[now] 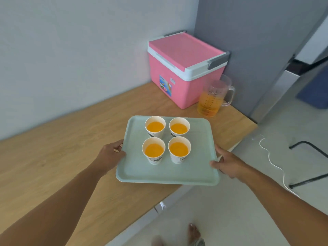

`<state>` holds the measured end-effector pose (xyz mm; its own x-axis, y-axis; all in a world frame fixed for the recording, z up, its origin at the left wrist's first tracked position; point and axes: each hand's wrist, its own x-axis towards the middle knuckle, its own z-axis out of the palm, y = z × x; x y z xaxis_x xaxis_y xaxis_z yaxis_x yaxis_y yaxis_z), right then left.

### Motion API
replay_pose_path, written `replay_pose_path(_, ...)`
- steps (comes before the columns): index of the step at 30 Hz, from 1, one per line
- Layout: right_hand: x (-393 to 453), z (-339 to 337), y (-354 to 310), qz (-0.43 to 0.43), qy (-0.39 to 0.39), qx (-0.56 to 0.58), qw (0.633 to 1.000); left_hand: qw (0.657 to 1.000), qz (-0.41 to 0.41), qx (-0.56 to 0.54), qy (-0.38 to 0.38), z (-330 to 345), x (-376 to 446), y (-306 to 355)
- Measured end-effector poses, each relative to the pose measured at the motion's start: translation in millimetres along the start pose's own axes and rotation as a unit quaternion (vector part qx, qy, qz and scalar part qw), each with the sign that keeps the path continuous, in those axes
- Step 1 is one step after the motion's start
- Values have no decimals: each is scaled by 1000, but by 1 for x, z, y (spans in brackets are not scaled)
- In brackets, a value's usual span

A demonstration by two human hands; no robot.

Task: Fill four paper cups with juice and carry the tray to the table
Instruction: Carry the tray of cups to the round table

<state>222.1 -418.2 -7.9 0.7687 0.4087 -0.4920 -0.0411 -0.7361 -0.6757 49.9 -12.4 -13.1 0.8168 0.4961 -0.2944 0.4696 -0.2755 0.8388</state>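
Mint-green tray (166, 172) with four filled cups (166, 139) sits crosswise between the hands, left hand (111, 155) and right hand (228, 163) each closed on a short edge, overhanging the tabletop (53, 151).

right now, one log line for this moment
stage: carry start | cups: four filled | tray: left hand and right hand gripping side edges | pitcher: on counter
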Motion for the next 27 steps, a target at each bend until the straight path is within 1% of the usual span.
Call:
replay_pose_path(5,-54,-34,57,37,77,16,996,997,38,22,-66,62,5,36)
replay_pose_path(8,-85,-53,95,76,112,35,990,993,60,33,-98,104,6,61)
replay_pose_path(10,-105,-64,125,86,132,48,986,988,78,39,-127,134,5,78)
replay_pose_path(18,-186,-118,237,118,190,95,970,972,110,71,-196,265,-20,146)
replay_pose_path(21,-218,-139,269,156,202,112,960,963,118,84,-227,318,-33,170)
replay_pose_path(24,-249,-159,306,192,214,130,949,962,111,75,-240,369,-52,196)
replay_pose_path(27,-279,-180,340,207,234,141,940,953,115,89,-265,418,-70,216)
